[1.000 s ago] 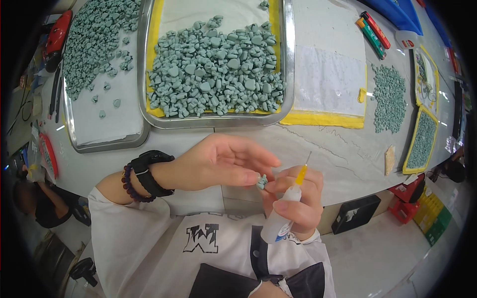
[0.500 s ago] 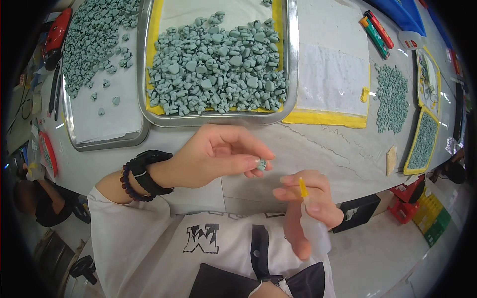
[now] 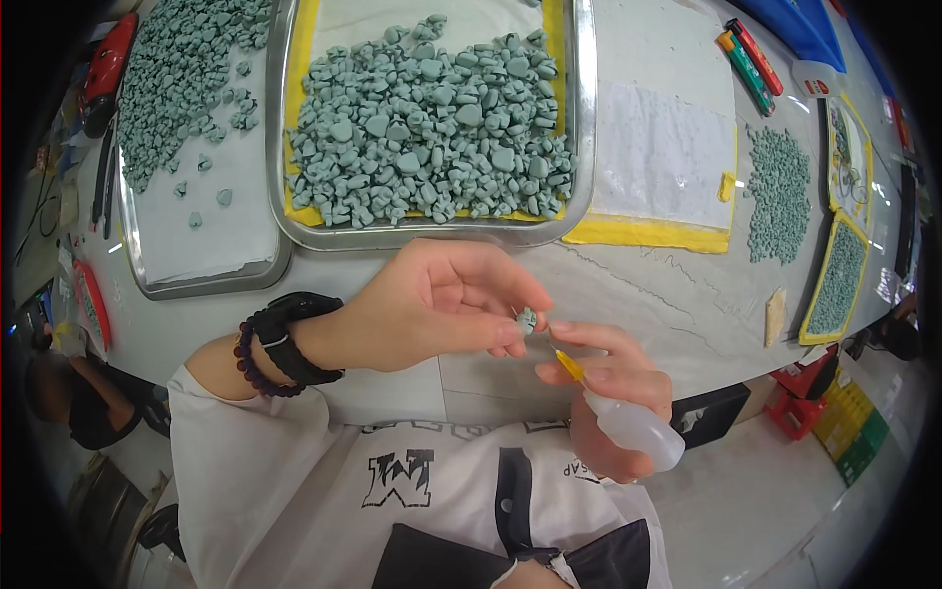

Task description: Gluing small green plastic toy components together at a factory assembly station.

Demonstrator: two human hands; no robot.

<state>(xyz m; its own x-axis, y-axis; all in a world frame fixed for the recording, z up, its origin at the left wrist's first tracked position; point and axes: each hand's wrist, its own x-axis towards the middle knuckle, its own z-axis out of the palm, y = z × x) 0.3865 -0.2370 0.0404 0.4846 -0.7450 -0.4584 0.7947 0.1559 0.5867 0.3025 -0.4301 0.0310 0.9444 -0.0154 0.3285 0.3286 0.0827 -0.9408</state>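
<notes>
Between thumb and fingers, my left hand (image 3: pixel 456 299) pinches a small grey-green molded piece (image 3: pixel 527 320). My right hand (image 3: pixel 623 378) is wrapped round a translucent squeeze bottle (image 3: pixel 638 432) with a yellow needle tip (image 3: pixel 569 366). That tip points up and left, just short of the piece, and my right fingertips come close to it. Both hands are over the near edge of the table. Beyond them stands a metal tray (image 3: pixel 432 237) with a yellow-edged liner, heaped with many similar grey-green pieces (image 3: pixel 432 137).
At left, another tray (image 3: pixel 211 280) bears a pile of smaller pieces. To the right lie a yellow-edged sheet (image 3: pixel 648 236), a scattered patch of tiny green parts (image 3: pixel 778 196), red and green tubes (image 3: pixel 751 69) and a yellow-framed mat (image 3: pixel 839 280). A co-worker's arm (image 3: pixel 103 383) shows at far left.
My right hand has turned the bottle so its tip leans left toward the piece, and has come nearer my left hand. The left fingers have rotated the piece slightly.
</notes>
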